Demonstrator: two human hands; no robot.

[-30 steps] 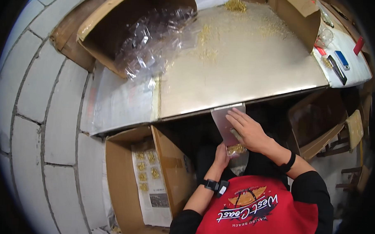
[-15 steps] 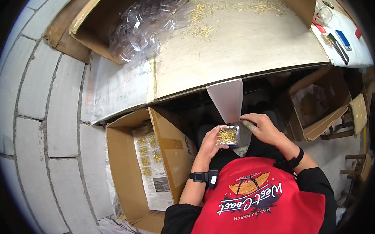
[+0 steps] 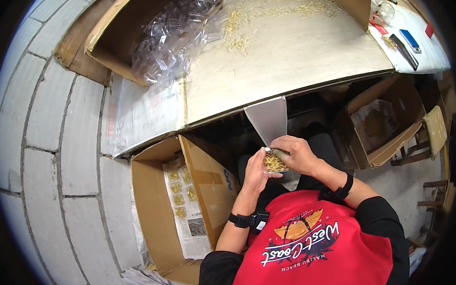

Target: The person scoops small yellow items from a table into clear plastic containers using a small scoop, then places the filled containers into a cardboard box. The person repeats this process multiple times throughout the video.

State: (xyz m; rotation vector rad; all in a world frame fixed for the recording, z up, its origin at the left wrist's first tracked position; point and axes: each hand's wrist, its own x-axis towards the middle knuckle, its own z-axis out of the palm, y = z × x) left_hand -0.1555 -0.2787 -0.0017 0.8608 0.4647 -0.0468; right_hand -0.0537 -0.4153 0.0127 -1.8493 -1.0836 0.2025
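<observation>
My left hand (image 3: pixel 255 172) grips a small clear plastic box (image 3: pixel 276 165) filled with thin gold-coloured metal pieces, in front of my lap. Fingers bent, my right hand (image 3: pixel 299 154) pinches the box's far edge; its thumb, partly wrapped in a greenish cover, lies over the top. Whether the lid is fully down I cannot tell, as the fingers hide that edge. Just beyond the hands, a white tapered chute (image 3: pixel 269 121) hangs from the table edge.
Loose gold pieces (image 3: pixel 236 42) lie on the table (image 3: pixel 250 78), beside a heap of clear plastic boxes (image 3: pixel 171 37). Left of me, an open carton (image 3: pixel 150 210) holds several filled boxes (image 3: pixel 177 188) on newspaper. Another carton (image 3: pixel 384 128) and a stool (image 3: pixel 436 130) stand right.
My right hand has moved left from beside the chute's lower end onto the box's far edge. The left hand still holds the box. The view has shifted slightly.
</observation>
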